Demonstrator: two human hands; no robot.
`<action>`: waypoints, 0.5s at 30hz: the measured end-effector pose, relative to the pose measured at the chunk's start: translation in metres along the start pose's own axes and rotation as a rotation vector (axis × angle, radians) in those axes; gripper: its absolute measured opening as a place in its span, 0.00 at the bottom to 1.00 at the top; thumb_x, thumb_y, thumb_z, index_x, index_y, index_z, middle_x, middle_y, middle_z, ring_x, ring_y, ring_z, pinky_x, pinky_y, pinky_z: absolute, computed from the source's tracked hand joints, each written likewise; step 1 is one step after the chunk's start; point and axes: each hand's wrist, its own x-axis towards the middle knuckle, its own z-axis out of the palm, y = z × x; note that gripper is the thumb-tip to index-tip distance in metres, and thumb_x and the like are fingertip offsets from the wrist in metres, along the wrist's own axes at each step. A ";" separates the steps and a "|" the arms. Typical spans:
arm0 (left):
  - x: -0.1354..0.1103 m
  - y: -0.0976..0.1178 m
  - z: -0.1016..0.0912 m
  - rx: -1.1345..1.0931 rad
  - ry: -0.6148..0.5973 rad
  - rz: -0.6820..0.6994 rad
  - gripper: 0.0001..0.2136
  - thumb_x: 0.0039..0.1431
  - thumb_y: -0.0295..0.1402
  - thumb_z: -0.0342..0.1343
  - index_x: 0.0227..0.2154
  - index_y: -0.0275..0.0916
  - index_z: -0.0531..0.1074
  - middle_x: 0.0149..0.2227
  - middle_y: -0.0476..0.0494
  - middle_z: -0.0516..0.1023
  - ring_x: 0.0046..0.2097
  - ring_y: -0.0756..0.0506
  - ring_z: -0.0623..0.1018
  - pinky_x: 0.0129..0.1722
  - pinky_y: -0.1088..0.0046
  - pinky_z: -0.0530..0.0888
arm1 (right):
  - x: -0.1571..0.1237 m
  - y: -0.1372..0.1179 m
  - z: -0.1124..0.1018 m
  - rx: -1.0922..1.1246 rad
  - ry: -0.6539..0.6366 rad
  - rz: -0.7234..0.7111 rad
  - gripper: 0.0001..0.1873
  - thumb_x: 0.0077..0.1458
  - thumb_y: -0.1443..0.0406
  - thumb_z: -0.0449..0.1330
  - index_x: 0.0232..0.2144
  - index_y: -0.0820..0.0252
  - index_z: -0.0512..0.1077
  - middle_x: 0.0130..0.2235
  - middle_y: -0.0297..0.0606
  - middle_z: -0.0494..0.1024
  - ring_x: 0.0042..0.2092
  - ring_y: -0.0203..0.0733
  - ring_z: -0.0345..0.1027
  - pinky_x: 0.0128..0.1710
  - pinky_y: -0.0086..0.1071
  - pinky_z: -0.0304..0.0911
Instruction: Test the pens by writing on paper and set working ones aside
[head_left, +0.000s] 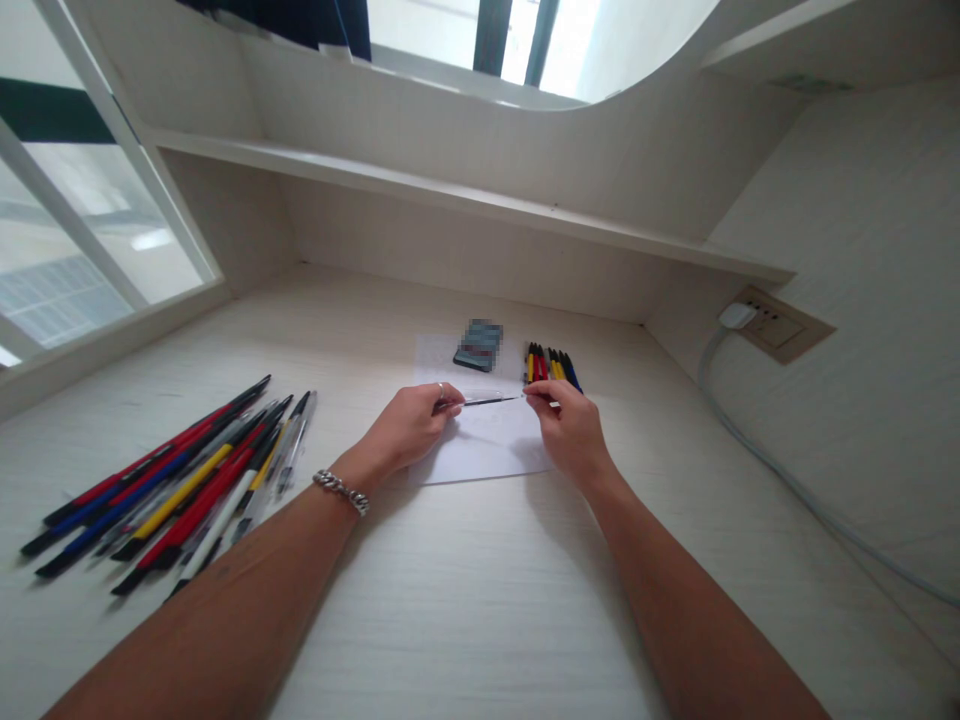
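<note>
My left hand [409, 425] and my right hand [566, 425] hold a slim pen with a black refill [487, 401] level between them, above a white sheet of paper [480, 455]. The left fingers pinch one end, and the right fingertips pinch the other. To the left of the paper lies a loose heap of red, blue, yellow and black pens [180, 490]. A tight row of similar pens [551, 368] lies beyond my right hand. A pixel-blurred dark rectangular object [478, 345] rests on the paper's far edge.
The white wood-grain desk [465, 620] is enclosed by a wall with a shelf [450, 195] above it. A window [97, 220] lies to the left. A wall socket [776, 325] holds a white plug, and its grey cable [780, 470] runs down the right side.
</note>
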 end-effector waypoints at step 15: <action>0.001 -0.004 0.005 0.002 -0.007 0.049 0.10 0.60 0.33 0.51 0.38 0.41 0.77 0.38 0.44 0.81 0.39 0.44 0.77 0.39 0.69 0.70 | -0.005 -0.011 0.013 0.054 -0.112 -0.005 0.07 0.56 0.68 0.57 0.34 0.57 0.76 0.37 0.38 0.79 0.39 0.42 0.72 0.41 0.35 0.67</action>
